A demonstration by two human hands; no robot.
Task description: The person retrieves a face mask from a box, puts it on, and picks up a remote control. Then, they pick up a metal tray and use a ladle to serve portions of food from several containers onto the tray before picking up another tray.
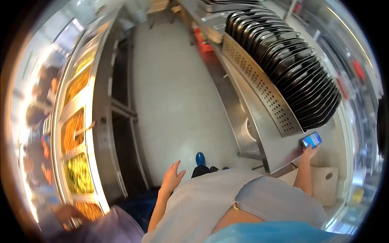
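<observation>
One phone [311,139], four food pans [73,129] (left counter), one cutting board [324,184]

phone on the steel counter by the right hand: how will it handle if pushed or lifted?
The phone looks thin, flat and rigid, so probably light and won't roll. On the smooth steel counter it would likely slide easily. Right hand touches its near edge; the lit screen is probably fragile.

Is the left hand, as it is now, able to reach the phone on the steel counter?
Probably not: the left hand hangs open over the floor, while the phone lies across the body, at the right hand.
</observation>
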